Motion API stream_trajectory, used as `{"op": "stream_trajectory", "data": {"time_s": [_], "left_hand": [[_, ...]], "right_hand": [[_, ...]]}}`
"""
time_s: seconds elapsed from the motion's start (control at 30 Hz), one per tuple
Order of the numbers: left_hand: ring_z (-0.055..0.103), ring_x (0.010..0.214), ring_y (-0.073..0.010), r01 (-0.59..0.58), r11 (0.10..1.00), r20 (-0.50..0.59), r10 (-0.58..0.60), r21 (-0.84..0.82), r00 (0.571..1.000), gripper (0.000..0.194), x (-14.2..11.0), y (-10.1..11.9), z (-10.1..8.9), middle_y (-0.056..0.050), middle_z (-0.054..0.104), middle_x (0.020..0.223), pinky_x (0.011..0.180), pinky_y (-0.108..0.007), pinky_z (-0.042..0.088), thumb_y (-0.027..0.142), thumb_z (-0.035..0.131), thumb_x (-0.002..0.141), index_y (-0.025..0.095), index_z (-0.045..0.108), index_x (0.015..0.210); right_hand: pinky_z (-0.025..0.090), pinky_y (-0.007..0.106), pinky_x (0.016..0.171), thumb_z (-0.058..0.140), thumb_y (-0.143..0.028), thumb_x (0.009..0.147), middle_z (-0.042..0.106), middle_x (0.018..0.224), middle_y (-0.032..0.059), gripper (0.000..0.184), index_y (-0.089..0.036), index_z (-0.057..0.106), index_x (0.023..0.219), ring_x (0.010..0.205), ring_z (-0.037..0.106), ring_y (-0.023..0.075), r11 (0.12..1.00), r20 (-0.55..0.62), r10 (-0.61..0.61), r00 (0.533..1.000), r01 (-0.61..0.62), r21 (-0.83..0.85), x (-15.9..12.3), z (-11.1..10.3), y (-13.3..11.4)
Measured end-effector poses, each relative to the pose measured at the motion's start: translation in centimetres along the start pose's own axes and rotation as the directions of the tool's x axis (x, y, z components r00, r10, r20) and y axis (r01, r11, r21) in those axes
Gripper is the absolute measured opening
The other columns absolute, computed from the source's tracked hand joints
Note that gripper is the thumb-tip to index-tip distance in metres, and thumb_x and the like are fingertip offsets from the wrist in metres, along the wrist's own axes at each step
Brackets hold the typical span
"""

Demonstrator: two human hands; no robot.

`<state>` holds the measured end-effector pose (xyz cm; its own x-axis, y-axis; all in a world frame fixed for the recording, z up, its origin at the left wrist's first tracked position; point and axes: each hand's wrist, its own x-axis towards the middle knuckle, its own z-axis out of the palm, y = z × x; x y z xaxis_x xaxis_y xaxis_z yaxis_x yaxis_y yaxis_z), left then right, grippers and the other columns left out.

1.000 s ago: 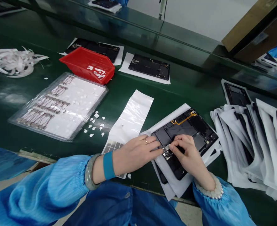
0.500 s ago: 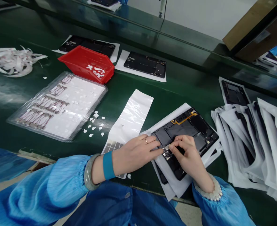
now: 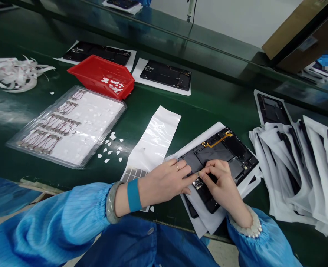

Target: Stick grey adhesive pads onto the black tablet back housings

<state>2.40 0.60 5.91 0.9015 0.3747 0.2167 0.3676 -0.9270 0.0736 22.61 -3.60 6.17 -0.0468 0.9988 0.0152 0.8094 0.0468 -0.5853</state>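
Note:
An opened black tablet housing (image 3: 238, 142), with a yellow-orange flat cable (image 3: 218, 140) and a small circuit board (image 3: 199, 183), lies on white wrapping sheets before me. My left hand (image 3: 171, 180) reaches over its left edge, fingers stretched out, the index fingertip beside the board. Over the tablet, my right hand (image 3: 222, 181) is closed in a pinch, its fingertips meeting the left index finger. Something small and pale shows at the pinch, too hidden to name. Left of the tablet lies a white backing sheet (image 3: 160, 135) with grey rectangular stickers (image 3: 134, 172), partly under my left forearm.
A clear tray (image 3: 94, 111) of wired small parts lies left, with white round tabs (image 3: 110, 152) beside it. Behind stands a red bin (image 3: 97, 76). More tablet housings (image 3: 166, 76) lie at the back. Wrapped units (image 3: 286, 167) lean in a row at right.
My left hand has shifted right, bringing its index fingertip up to the right hand's pinch. The right hand has barely moved. The view has shifted slightly.

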Motion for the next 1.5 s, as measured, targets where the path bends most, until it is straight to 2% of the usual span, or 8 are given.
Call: {"op": "stream_trajectory", "data": {"time_s": [0.3,0.4,0.5,0.9,1.03,1.2,1.3,1.5], "left_hand": [[0.051,0.089,-0.0227,-0.091,0.992,0.069,0.085,0.084,0.994,0.024,0.5,-0.2,-0.5,-0.008,0.056,0.1,0.072,-0.035,0.039,0.026,0.046,0.093,0.016,0.053,0.115],[0.05,0.087,-0.0207,-0.119,0.992,0.071,0.115,0.051,0.991,0.019,0.7,-0.5,-0.5,-0.006,0.056,0.1,0.071,-0.033,0.038,0.018,0.049,0.091,0.018,0.054,0.109],[0.051,0.088,-0.0192,-0.065,0.997,0.049,0.067,-0.046,0.997,0.018,1.1,-0.6,-0.3,-0.003,0.056,0.098,0.072,-0.032,0.038,0.029,0.054,0.091,0.019,0.055,0.105],[0.049,0.089,-0.0206,0.014,1.0,0.042,-0.013,-0.024,0.999,0.024,2.1,-0.7,-0.1,-0.002,0.057,0.096,0.07,-0.033,0.032,0.038,0.06,0.087,0.021,0.055,0.104],[0.049,0.09,-0.018,0.008,0.999,0.035,-0.006,-0.046,0.999,0.011,2.0,-0.2,0.0,-0.002,0.058,0.101,0.073,-0.032,0.032,0.025,0.052,0.093,0.02,0.056,0.102],[0.049,0.091,-0.0197,0.055,0.998,0.013,-0.054,-0.022,0.998,0.019,1.9,0.0,0.1,-0.002,0.058,0.102,0.071,-0.033,0.031,0.035,0.056,0.09,0.021,0.057,0.104],[0.049,0.09,-0.0178,0.018,0.999,0.011,-0.017,-0.034,1.0,0.011,1.9,-0.1,0.2,-0.001,0.058,0.102,0.071,-0.032,0.031,0.025,0.054,0.092,0.021,0.057,0.102],[0.048,0.093,-0.0195,0.041,0.999,0.008,-0.041,-0.028,0.999,0.025,1.9,-0.5,0.3,-0.002,0.058,0.103,0.072,-0.031,0.03,0.038,0.061,0.087,0.021,0.056,0.105]], "right_hand": [[0.043,0.043,0.083,0.051,-0.034,0.089,0.058,0.089,0.0067,0.022,-0.023,0.063,0.074,0.09,0.05,0.0233,0.985,0.01,-0.111,0.994,0.111,-0.131,0.0,-0.7,0.1],[0.044,0.041,0.084,0.05,-0.035,0.09,0.058,0.093,0.0079,0.02,-0.021,0.064,0.085,0.091,0.053,0.0222,0.979,-0.102,-0.138,0.985,0.12,-0.163,0.2,-1.9,0.6],[0.045,0.037,0.084,0.05,-0.032,0.09,0.057,0.095,0.0079,0.018,-0.02,0.062,0.092,0.091,0.055,0.0204,0.983,-0.199,-0.145,0.969,0.119,-0.14,0.4,-2.5,1.5],[0.041,0.038,0.076,0.047,-0.029,0.092,0.058,0.09,0.006,0.014,-0.021,0.058,0.086,0.086,0.051,0.0209,0.966,-0.084,-0.213,0.973,0.197,-0.168,0.7,-0.8,3.3],[0.04,0.038,0.076,0.047,-0.029,0.092,0.058,0.09,0.0056,0.014,-0.021,0.058,0.085,0.086,0.051,0.0211,0.967,-0.08,-0.207,0.975,0.191,-0.17,0.7,-1.0,3.0],[0.039,0.038,0.077,0.047,-0.029,0.092,0.058,0.089,0.0052,0.015,-0.021,0.058,0.084,0.086,0.051,0.0209,0.968,-0.077,-0.2,0.977,0.186,-0.167,0.6,-1.0,2.9],[0.039,0.037,0.077,0.047,-0.029,0.092,0.059,0.089,0.005,0.015,-0.021,0.058,0.084,0.086,0.051,0.0207,0.969,-0.07,-0.197,0.978,0.184,-0.163,0.6,-1.0,3.0],[0.039,0.037,0.078,0.047,-0.03,0.092,0.059,0.089,0.0049,0.016,-0.022,0.058,0.084,0.086,0.05,0.0205,0.971,-0.069,-0.195,0.978,0.183,-0.156,0.6,-1.0,3.0]]}}
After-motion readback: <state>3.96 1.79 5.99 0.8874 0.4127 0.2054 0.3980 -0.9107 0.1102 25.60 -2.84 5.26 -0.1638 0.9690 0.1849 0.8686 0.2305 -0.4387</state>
